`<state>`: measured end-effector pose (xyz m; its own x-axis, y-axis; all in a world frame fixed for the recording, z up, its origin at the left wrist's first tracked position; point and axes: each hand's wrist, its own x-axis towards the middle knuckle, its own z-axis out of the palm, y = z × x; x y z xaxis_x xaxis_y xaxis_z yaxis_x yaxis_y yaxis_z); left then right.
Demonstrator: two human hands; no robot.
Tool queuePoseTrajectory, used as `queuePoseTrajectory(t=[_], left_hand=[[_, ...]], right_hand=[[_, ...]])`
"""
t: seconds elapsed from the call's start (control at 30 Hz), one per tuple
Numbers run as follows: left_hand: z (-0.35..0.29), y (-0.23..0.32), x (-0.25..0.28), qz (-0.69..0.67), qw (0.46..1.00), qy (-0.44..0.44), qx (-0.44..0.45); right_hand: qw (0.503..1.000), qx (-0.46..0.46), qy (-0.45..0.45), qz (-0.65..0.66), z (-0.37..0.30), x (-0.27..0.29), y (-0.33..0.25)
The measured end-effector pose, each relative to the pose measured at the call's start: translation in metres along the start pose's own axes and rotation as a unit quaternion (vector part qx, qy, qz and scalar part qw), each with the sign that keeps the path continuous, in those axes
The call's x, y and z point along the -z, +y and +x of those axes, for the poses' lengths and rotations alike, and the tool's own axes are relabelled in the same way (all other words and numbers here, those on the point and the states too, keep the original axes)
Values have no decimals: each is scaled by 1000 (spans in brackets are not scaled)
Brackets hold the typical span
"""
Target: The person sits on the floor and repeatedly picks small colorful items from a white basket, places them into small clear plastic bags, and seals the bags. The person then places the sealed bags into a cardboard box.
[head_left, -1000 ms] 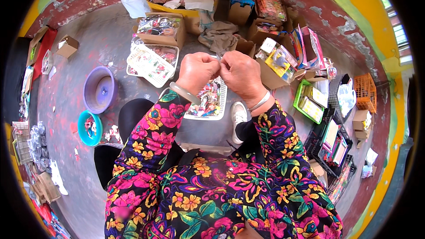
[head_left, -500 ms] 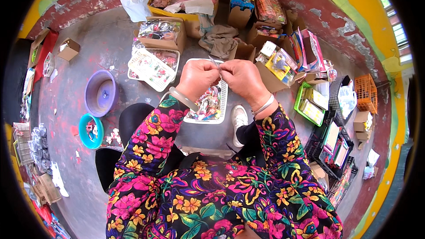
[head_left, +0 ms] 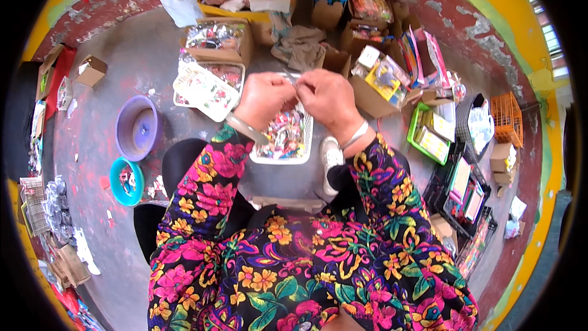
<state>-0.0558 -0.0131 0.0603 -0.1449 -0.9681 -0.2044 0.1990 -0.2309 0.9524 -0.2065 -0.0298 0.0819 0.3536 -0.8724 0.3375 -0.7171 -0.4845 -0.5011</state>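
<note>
My left hand (head_left: 264, 99) and my right hand (head_left: 327, 99) meet fingertip to fingertip above a white plastic basket (head_left: 280, 160). Both are closed in a pinch. A thin, grey, pointed thing (head_left: 288, 74) sticks out between them; its kind, and which hand grips it, I cannot make out. Anything else in the fingers is hidden. Small colourful pieces (head_left: 286, 138) fill the basket below. To its left, a white perforated tray (head_left: 205, 91) with small red and green bits lies tilted over another white basket (head_left: 234, 73) of packets.
At the left stand a purple basin (head_left: 138, 129) and a turquoise bowl (head_left: 127, 182). Cardboard boxes of goods, one a box of packets (head_left: 217, 41), line the far wall. On the right are a green basket (head_left: 430, 133), a black crate (head_left: 460, 193) and an orange crate (head_left: 506, 124).
Both hands have shifted slightly left and remain pinched together. The view has tilted a little, so the surroundings sit slightly higher and further left. The thin grey thing still shows between the fingers.
</note>
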Motion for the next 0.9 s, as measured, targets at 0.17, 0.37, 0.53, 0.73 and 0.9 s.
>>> queuePoseTrajectory(t=[0.17, 0.37, 0.53, 0.73, 0.9], left_hand=[[5, -4, 2, 116, 993, -16, -6], [7, 8, 15, 307, 900, 16, -309], [3, 14, 15, 205, 968, -83, -120], [0, 12, 14, 118, 980, -122, -104], [2, 11, 14, 115, 980, -142, -75]], right_hand=[[997, -17, -70, -4, 4, 3, 6], [938, -135, -171, 268, 14, 26, 8], [943, -105, -144, 279, 9, 25, 12], [957, -76, -190, 205, 12, 32, 12], [964, -34, -180, 192, 10, 27, 16]])
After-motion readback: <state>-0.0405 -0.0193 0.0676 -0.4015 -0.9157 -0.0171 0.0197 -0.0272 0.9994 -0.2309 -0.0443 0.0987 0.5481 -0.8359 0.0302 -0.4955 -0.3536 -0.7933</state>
